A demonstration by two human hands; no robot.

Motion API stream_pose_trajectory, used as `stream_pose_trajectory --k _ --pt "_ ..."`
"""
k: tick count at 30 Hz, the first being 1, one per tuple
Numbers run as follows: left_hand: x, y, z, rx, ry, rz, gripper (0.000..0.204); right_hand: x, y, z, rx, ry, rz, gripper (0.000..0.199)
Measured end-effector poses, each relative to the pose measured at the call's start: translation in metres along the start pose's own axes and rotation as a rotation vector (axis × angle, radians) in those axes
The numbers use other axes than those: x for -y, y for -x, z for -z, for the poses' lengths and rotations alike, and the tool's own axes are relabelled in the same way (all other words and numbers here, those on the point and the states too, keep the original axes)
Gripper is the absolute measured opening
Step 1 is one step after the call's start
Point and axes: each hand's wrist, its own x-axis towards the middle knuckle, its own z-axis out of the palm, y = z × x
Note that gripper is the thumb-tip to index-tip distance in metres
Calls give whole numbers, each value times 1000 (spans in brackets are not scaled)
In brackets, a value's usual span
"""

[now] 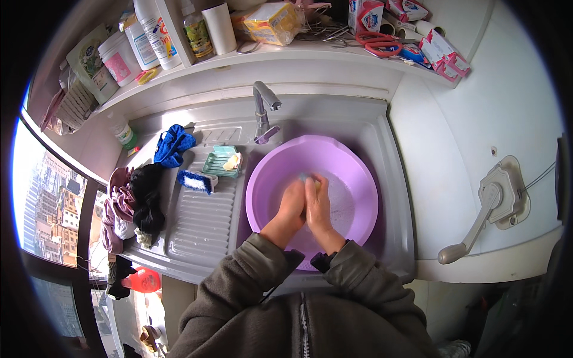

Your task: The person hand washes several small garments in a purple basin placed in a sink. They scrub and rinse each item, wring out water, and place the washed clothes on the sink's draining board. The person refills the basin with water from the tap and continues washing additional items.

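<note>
Both forearms come up from the lower edge in grey-green sleeves and meet over the purple basin (pixel 352 173), which sits in the sink (pixel 388 137) below the tap (pixel 262 107). The left hand (pixel 290 206) and the right hand (pixel 318 206) are pressed side by side, palms turned toward each other, wrists bent down into the bowl. The fingers (pixel 310 184) of both curl inward around a small yellowish and bluish object (pixel 309 177) that peeks out at the fingertips; it is held between the two hands just above the soapy water in the bottom of the basin. Most of that object is covered by the hands, so its kind cannot be made out, and how tightly each hand grips it is hard to judge. To the left on the ribbed draining surface (pixel 200 221) lie a blue-and-white scrubbing brush (pixel 194 180) and a green soap dish (pixel 221 161) with a pale bar in it, close to each other. Further left are a blue cloth (pixel 173 145) and a heap of dark and pink clothes (pixel 128 206) at the rim of the sink unit. The shelf (pixel 286 56) above carries bottles, boxes and red-handled scissors (pixel 379 43), bent by the lens toward the edge. A grey lever handle (pixel 477 224) sticks out from the wall at the right. The person's body fills the lower edge and hides the front of the sink.
</note>
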Motion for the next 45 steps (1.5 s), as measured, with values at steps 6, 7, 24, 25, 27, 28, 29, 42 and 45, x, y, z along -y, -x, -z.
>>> stream_pose_trajectory --k 6,7,24,25,27,28,29,42,45 --pt "10 -1 5 -5 -79 219 38 1 -39 29 172 -455 -688 32" --pt "10 -4 11 34 6 253 40 2 -37 29 202 -434 -646 29" --pt "17 -13 25 271 181 319 35 6 -46 30 373 -112 -420 30" --pt "14 -11 22 315 225 309 36 2 -48 36 398 -218 -522 29" --pt "11 -6 19 277 192 308 33 -4 -45 47 419 -404 -746 27" --pt "9 -6 18 205 173 341 33 -7 -41 48 346 -475 -843 27" --pt "7 -6 19 281 198 297 32 -8 -39 50 355 -574 -830 27" --pt "33 -35 46 213 105 108 31 17 2 3 99 379 260 36" --pt "35 -21 38 164 91 330 29 1 -26 22 297 56 -85 30"
